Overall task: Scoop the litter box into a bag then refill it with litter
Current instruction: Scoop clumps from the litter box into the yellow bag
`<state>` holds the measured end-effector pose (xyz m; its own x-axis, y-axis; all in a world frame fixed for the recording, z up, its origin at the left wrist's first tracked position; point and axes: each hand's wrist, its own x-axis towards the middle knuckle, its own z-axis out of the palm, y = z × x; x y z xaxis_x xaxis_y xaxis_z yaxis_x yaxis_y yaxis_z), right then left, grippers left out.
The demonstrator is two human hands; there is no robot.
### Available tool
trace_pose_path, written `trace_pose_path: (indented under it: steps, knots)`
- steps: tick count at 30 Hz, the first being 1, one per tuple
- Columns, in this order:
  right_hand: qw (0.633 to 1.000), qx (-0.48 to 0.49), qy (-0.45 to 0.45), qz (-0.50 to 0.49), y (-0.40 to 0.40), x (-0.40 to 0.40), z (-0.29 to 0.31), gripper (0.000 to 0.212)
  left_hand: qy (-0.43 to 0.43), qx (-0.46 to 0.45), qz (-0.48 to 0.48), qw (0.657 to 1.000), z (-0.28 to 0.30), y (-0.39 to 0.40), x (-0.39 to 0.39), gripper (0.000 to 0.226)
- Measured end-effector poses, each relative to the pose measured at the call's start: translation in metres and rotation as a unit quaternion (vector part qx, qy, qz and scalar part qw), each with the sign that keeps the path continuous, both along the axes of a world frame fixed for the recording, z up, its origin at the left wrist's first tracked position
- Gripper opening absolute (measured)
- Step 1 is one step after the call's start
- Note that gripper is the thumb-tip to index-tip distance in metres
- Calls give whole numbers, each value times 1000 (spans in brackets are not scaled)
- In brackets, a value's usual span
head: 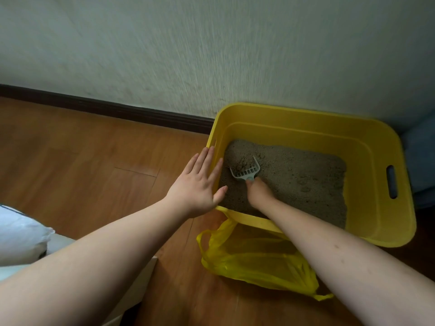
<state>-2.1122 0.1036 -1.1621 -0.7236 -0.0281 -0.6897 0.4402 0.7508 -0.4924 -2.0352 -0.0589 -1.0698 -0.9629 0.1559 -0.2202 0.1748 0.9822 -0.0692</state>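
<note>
A yellow litter box (376,147) stands on the wood floor against the wall, holding grey-brown litter (301,175). My right hand (259,191) is inside the box, shut on the handle of a small pale scoop (246,171) whose slotted head rests in the litter near the box's left side. My left hand (197,184) lies flat and open against the box's left wall and rim, fingers spread. A yellow plastic bag (256,262) lies open on the floor just in front of the box, under my right forearm.
A white wall with a dark baseboard (106,109) runs behind. A white bag or cushion (21,234) and a pale ledge sit at the lower left. A blue object (421,161) stands right of the box.
</note>
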Motion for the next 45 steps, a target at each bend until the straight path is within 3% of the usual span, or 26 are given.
trace_pose_path:
  steps: [9, 16, 20, 29, 35, 45]
  knots:
    - [991, -34, 121, 35, 26, 4, 13, 38, -2, 9, 5, 1000, -3, -1, -2, 74]
    - [990, -50, 125, 32, 56, 21, 39, 37, -8, 2, -4, 1000, 2, 0, -8, 77]
    - [987, -73, 144, 18, 72, 34, 52, 35, 0, 57, 27, 998, -1, 11, -20, 76]
    - [981, -134, 140, 18, 86, 45, 62, 35, 39, 49, -7, 998, -14, 15, -23, 72]
    - [988, -83, 132, -2, 85, 47, 54, 34, 42, 49, -7, 998, -15, 17, -22, 71]
    - [1000, 12, 3, 0, 79, 40, 37, 37, 51, 59, -13, 997, -16, 18, -24, 71]
